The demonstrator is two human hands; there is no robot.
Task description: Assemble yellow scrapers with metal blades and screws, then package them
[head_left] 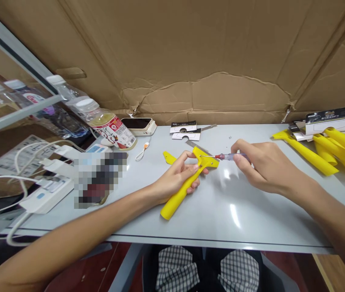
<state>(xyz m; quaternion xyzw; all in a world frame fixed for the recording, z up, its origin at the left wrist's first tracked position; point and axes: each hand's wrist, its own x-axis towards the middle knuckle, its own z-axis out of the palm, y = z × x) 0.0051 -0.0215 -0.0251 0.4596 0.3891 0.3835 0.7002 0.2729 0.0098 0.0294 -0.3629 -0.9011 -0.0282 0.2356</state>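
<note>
Yellow scraper [181, 194] with smooth round handle and flared, screw-dotted head, tilted above the grey surface [251, 215], left grip [187, 170] curled closed round its neck, right grip [239, 154] pinching a translucent screwdriver [228, 156], tip at the head

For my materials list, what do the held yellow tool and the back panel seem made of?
Held yellow tool: probably smooth plastic, evenly coloured with a soft sheen; painted metal is possible. Back panel: matt brown cardboard, judging by its creases and folds.

The left hand [182, 175] holds a yellow scraper [182, 194]; the right, a screwdriver [225, 157].
</note>
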